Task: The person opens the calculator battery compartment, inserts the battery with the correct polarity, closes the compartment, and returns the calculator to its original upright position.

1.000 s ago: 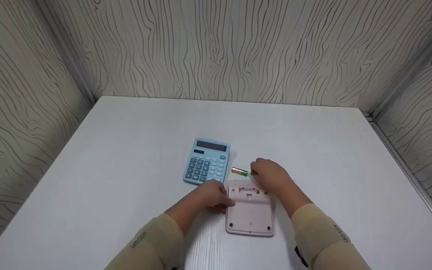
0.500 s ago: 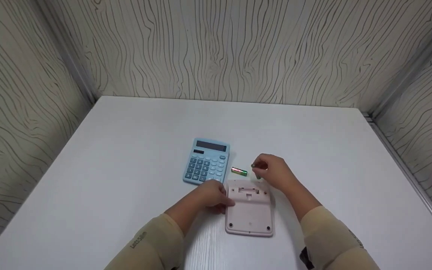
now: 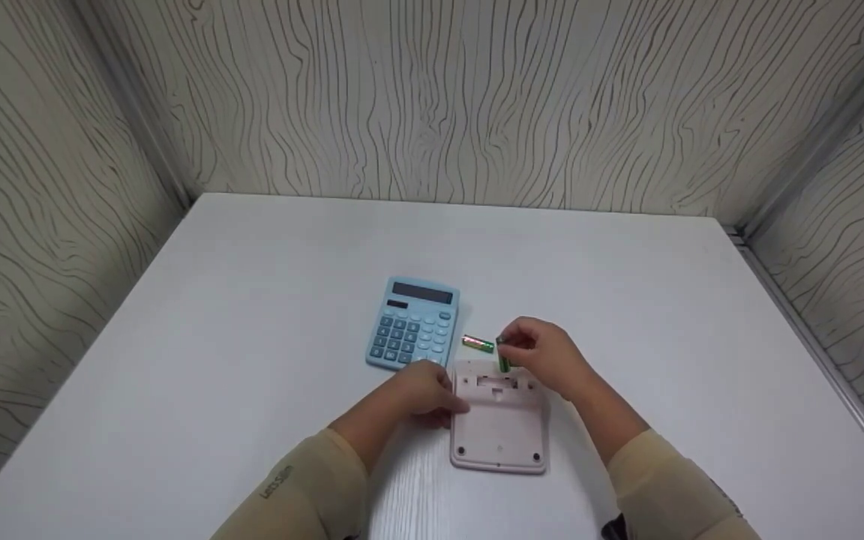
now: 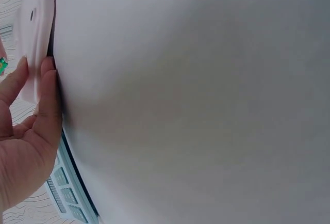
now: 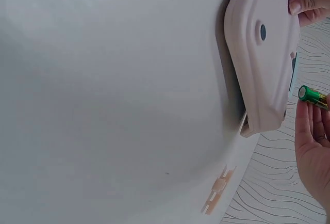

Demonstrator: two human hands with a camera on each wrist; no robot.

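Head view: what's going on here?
A person's left hand grips the left edge of a pink device, which lies with its open battery compartment facing up. The right hand pinches a green battery near the device's far end, not yet in the compartment. A second battery lies on the white table, just right of a blue calculator.

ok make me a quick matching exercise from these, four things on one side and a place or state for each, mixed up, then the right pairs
1. blue calculator
2. pink device
3. left hand
4. right hand

a. pinches a green battery
b. has an open slot on its upper side
c. lies with its dark display facing up
d. grips the pink device

Pairs: 1-c, 2-b, 3-d, 4-a
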